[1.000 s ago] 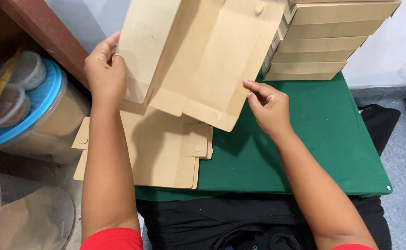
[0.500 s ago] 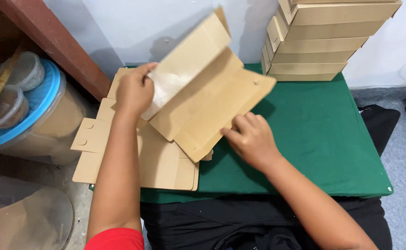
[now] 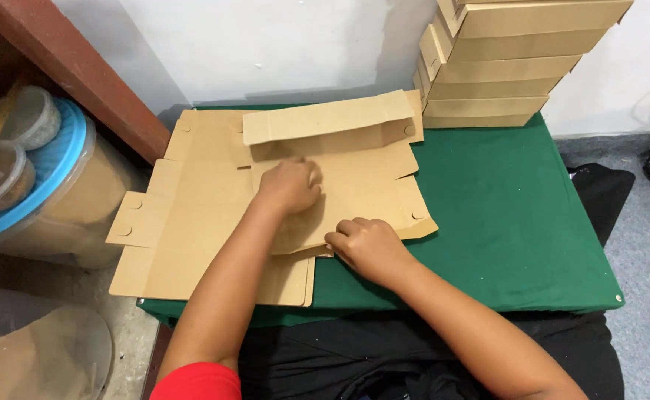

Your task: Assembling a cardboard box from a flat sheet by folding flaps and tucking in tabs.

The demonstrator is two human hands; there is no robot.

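Flat die-cut cardboard box blank (image 3: 340, 181) lies on the green table (image 3: 518, 222), left of centre, on top of a stack of more flat blanks (image 3: 191, 222) that hangs over the table's left edge. Far flap of the top blank is folded up and stands along the back, tilted toward the person.

Left hand (image 3: 289, 185) presses down on the middle panel, fingers curled together, knuckles up, touching the cardboard; nothing gripped as far as visible. Right hand (image 3: 369, 244) sits at the near edge of the blank, fingers (image 3: 343, 230) bent and close together, tips on or under the near flap; cannot tell if the edge is pinched or just pushed.

Risks, as a judgement: the top blank may slide on the smooth stack under it if the left hand's pressure is off-centre, so a crease would land crooked. The near flap could tear or buckle at the slotted corner if lifted from one end only. The stack underneath overhangs the table edge, so a hard push leftward could tip it off.

Finished boxes (image 3: 503, 67) stacked at the back right against the wall, well apart from both hands. Clear plastic tubs with a blue lid (image 3: 51, 170) stand on the floor at left.
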